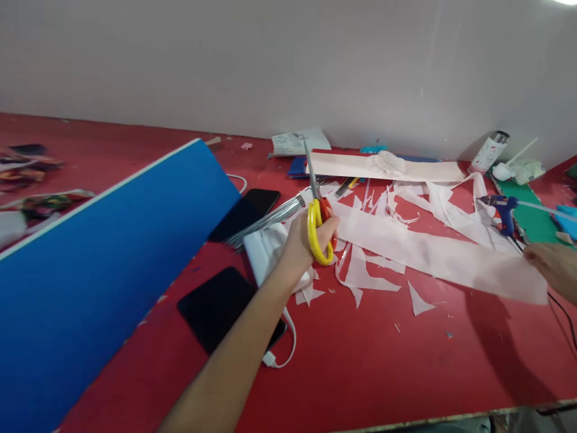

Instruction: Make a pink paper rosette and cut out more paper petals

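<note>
My left hand (pixel 301 236) is closed around scissors (pixel 321 231) with yellow and red handle loops. Their blades point up and away from me. A long strip of thin pale pink fabric (pixel 433 252) stretches over the table from beside my left hand to the far right. At its right end, my right hand (pixel 554 267) has its fingers closed on the strip's edge, partly cut off by the frame. Cut fabric scraps (pixel 365 273) lie beneath and in front of the strip. Whether my left fingers also pinch the strip is unclear.
A large blue board (pixel 117 252) stands at left on the red table (pixel 383 373). Near my left arm lie a black tablet (pixel 216 307), another dark device (pixel 247 210) and a wire bundle (pixel 270 219). Right: a glue gun (pixel 502 210) and a bottle (pixel 490 151).
</note>
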The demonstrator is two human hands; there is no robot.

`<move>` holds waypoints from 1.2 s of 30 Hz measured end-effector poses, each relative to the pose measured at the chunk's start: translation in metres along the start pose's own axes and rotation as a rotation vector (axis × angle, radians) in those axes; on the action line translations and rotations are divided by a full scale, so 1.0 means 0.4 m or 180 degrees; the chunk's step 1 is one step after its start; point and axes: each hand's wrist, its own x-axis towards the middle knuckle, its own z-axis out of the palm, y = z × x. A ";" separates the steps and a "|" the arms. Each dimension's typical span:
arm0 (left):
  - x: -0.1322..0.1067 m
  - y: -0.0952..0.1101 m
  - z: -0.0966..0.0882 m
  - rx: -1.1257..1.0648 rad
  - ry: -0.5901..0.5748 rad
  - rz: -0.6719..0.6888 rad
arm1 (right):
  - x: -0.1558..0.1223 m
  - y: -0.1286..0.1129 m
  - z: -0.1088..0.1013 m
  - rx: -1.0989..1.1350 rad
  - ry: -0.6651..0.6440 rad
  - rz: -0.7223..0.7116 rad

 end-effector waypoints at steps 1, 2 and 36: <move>0.005 -0.005 -0.001 0.0010 0.0005 0.0060 | 0.003 0.003 -0.013 -0.0402 0.0138 -0.0125; 0.009 -0.011 -0.001 0.0014 -0.0003 0.0110 | 0.009 -0.006 -0.025 -0.0770 0.0356 -0.0073; -0.008 -0.027 0.011 0.0654 0.0374 0.0727 | 0.315 -0.465 0.058 0.0762 -0.0216 -0.0935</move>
